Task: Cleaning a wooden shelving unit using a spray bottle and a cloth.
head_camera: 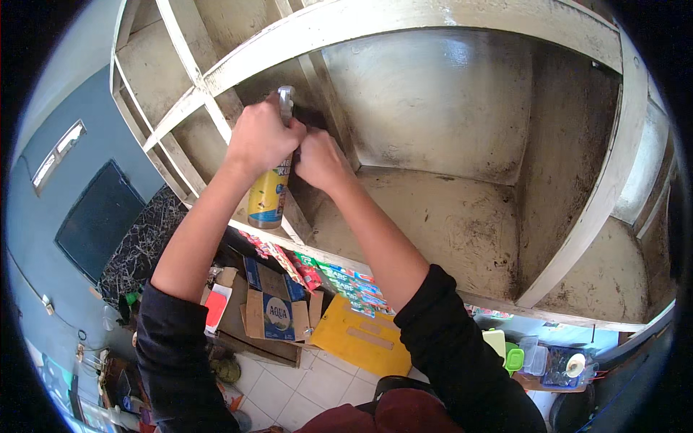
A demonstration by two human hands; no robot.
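My left hand (264,134) grips the upper part of a spray bottle (268,200) with a yellow and blue printed label. The bottle's pale spray head (286,102) sticks up beyond my fingers. Right beside it, my right hand (324,159) is curled with the knuckles up, close against the left thumb and the bottle. Its fingertips are hidden, so what it holds, if anything, cannot be seen. Both hands are in front of a white-framed wooden shelf cabinet (411,21). Dark stains and smudges mark the inner panel (433,108) and the shelf board (422,216).
Several product sachets (346,279) hang below the shelf's front edge. Lower down are an opened cardboard box (279,316) and a yellow board (360,341). Plastic containers (533,357) stand at lower right. A vertical frame post (579,243) bounds the compartment on the right.
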